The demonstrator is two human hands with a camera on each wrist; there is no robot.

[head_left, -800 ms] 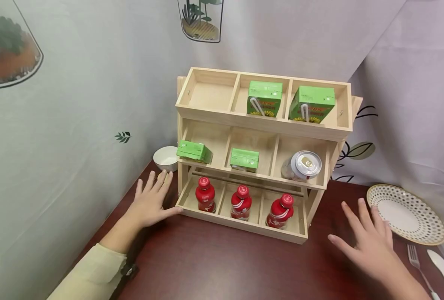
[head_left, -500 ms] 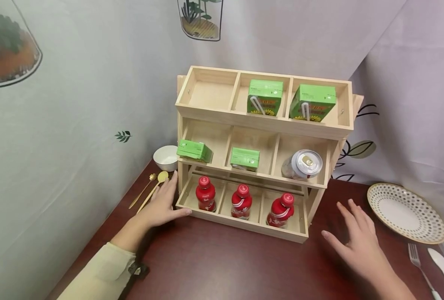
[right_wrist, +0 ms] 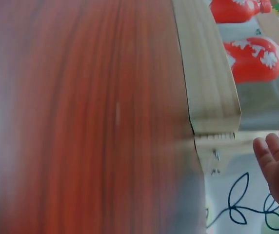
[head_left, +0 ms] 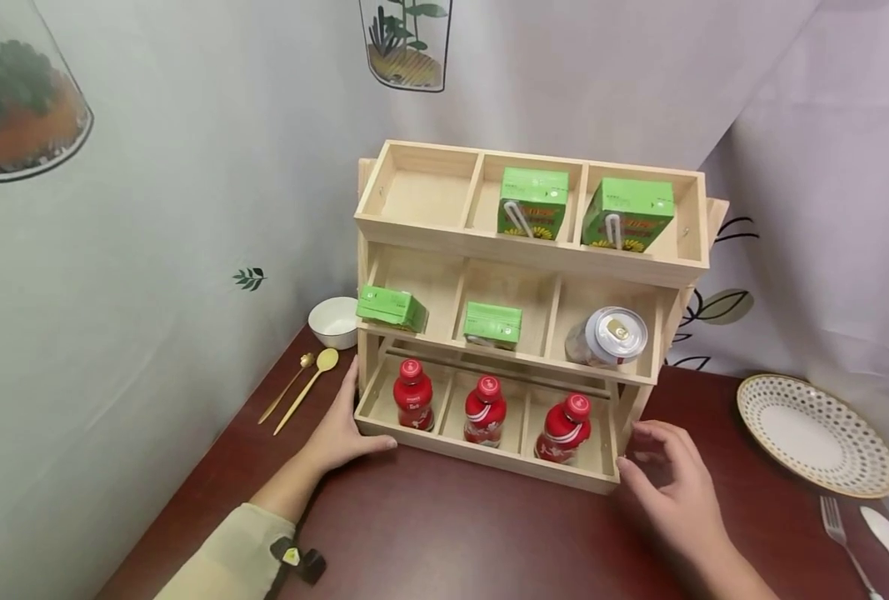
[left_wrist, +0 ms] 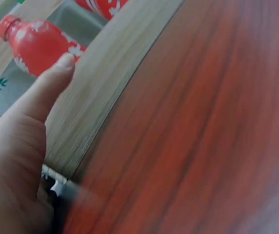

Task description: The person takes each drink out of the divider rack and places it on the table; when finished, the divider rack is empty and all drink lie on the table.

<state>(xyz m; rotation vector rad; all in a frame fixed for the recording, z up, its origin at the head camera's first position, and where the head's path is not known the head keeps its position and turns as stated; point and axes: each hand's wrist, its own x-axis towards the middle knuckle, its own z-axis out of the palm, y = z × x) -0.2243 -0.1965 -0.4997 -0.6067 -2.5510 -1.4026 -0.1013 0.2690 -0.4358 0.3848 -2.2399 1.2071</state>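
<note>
A three-tier wooden rack [head_left: 526, 249] with divided trays stands on the dark red-brown table [head_left: 451, 533]. My left hand [head_left: 339, 435] is at its lower left front corner, thumb stretched along the front board, fingers by the left side and partly hidden. At the lower right corner, my right hand [head_left: 676, 492] has its fingers loosely bent; the right wrist view shows these fingers [right_wrist: 271, 148] beside the tray end, gripping nothing. Three red bottles [head_left: 485, 411] fill the bottom tray's compartments. Green drink cartons [head_left: 531, 202] stand on the upper two tiers, and a silver can [head_left: 615, 335] sits middle right.
Left of the rack are a white bowl [head_left: 334, 322], a gold spoon [head_left: 317, 380] and a smaller gold utensil [head_left: 289, 388]. At right lie a dotted plate [head_left: 759, 396], a fork [head_left: 834, 523] and a white-headed utensil [head_left: 881, 527]. Fabric walls [head_left: 152, 250] enclose the back and left.
My left hand has moved right, off the gold spoons, to the rack's left corner. My right hand has moved left from beside the plate to the rack's right corner.
</note>
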